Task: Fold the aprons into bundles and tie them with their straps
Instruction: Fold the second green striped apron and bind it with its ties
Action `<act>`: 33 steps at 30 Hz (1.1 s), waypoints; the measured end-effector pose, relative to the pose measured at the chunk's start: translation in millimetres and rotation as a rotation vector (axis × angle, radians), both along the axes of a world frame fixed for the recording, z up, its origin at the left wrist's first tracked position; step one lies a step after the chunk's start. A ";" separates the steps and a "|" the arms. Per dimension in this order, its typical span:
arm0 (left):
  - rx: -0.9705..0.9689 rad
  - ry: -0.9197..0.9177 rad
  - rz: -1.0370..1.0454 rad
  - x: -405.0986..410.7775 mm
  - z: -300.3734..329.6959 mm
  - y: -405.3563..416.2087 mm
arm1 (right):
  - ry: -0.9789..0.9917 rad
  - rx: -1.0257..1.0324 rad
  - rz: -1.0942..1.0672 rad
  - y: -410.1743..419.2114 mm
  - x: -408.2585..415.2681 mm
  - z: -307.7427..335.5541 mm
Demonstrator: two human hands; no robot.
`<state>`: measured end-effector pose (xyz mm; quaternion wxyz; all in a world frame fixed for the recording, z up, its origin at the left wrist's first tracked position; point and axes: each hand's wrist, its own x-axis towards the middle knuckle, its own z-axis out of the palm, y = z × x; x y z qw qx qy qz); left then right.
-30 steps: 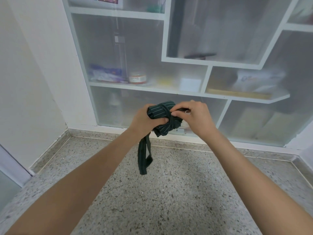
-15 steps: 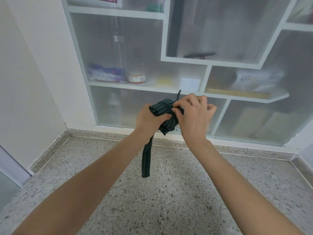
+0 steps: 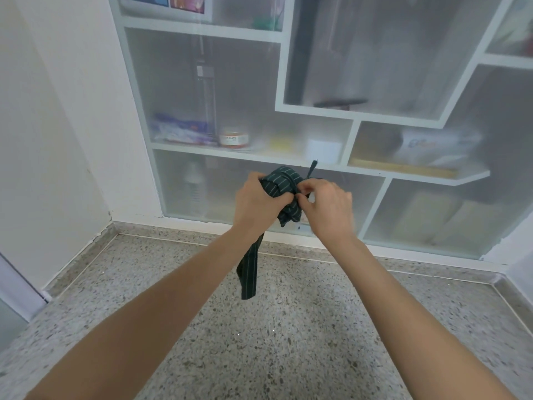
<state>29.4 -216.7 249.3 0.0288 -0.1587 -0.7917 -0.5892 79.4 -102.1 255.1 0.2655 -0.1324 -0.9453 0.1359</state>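
- While both hands work at it in mid-air, the apron (image 3: 281, 183) is a tight dark green, thin-striped bundle held between them, above the speckled stone floor (image 3: 288, 342) and in front of the shelf unit.
- Left hand (image 3: 253, 203) is wrapped round the left side of the bundle, fingers curled into the cloth, carrying its weight.
- Right hand (image 3: 328, 206) is just beside the bundle on its right, fingertips pinching the narrow strap (image 3: 294, 187) where it crosses the cloth; a short strap end (image 3: 313, 168) sticks up just above this hand.
- Below the left hand a long tail of strap (image 3: 249, 272) hangs free, clear of the floor.
- By the look of it the step in hand is tying off: the strap already circles the bundle, and the knot seems unfinished.
- Cloth like this should be light, soft and floppy; the roll probably springs open if the left hand's squeeze slackens before the knot bites.
- Best hold, I judge, is round the middle of the roll with one hand, and on the strap close to the crossing with the other, since a grip far down the tail gives little control.
- Thin strap may slide on the fabric, so the pull wants to be snug.
- Beyond the hands stands a white shelf unit (image 3: 317, 111) behind frosted panels, with a small orange-lidded tub (image 3: 233, 137) and blurred packets inside.
- Left of the left hand rises a plain white wall (image 3: 57, 140).
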 end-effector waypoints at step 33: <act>-0.186 -0.042 -0.051 -42.4 -1.3 -20.3 | 0.036 -1.079 0.463 -6.5 -20.0 0.7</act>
